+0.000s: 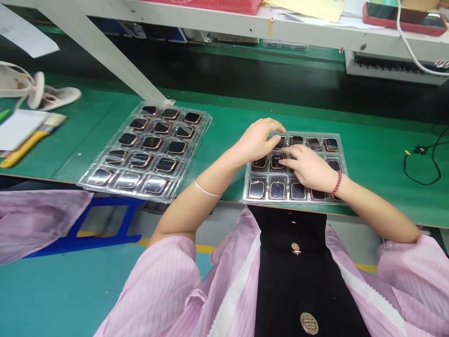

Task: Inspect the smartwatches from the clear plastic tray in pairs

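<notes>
Both hands working the tray [245, 199] at the worktop's near edge: left hand [257, 140] fingers curling together over a far-row watch case [280, 142], right hand [308, 169] fingers lying loosely apart, pressing the tray steady.

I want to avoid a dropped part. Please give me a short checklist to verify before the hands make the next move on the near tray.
1. Clear plastic tray lies flat on the green bench mat: ok.
2. Left hand rests on the tray's far rows: ok.
3. Right hand rests on the tray's middle: ok.
4. Either hand's grip on a square dark watch case: cannot tell.
5. Second clear tray sits apart: ok.
</notes>
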A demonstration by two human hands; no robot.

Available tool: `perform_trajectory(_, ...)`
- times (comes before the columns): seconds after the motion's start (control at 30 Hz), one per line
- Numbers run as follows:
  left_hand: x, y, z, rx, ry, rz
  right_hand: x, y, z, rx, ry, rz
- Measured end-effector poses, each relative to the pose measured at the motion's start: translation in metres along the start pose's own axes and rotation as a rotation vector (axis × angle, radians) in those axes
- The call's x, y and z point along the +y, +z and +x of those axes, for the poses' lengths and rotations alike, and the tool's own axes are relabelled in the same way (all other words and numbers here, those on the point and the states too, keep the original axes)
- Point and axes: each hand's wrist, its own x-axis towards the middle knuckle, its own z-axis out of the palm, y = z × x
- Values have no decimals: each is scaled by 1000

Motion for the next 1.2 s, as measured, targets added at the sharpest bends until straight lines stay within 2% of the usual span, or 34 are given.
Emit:
perform_trajectory(0.1,-1,2,3,-17,10,13,16,-17,-19,57,68,42)
perform_trajectory(0.17,6,13,9,-72,45,29,31,-30,-38,41,141,12)
perform_trajectory(0.33,37,69,25,-261,187,81,62,-39,-84,-58,299,-140)
perform_trajectory(0.43,54,98,27,-261,201,211,65,-36,-100,-48,361,-121)
perform_trajectory(0.5,59,106,25,-244,208,228,63,-37,-102,-9,378,-49)
perform_trajectory(0.57,60,105,23,-259,224,151,61,-38,-98,49,385,101)
perform_trajectory(0.67,55,92,22,-247,144,-118,62,-36,-83,201,471,533)
perform_trajectory(0.77,45,77,25,-97,-38,-477,66,-25,-59,360,614,1001)
perform_trajectory(0.83,38,68,29,-25,-171,-689,68,-14,-42,403,664,1207)
perform_trajectory(0.9,30,61,30,-10,-303,-831,69,-4,-29,415,681,1346)
perform_trajectory(1.0,20,54,28,-22,-435,-921,69,6,-22,412,666,1452)
perform_trajectory(1.07,14,53,24,-46,-466,-965,69,9,-27,411,633,1494)
perform_trajectory(1.2,5,57,20,-147,-427,-1041,70,8,-41,393,589,1596)
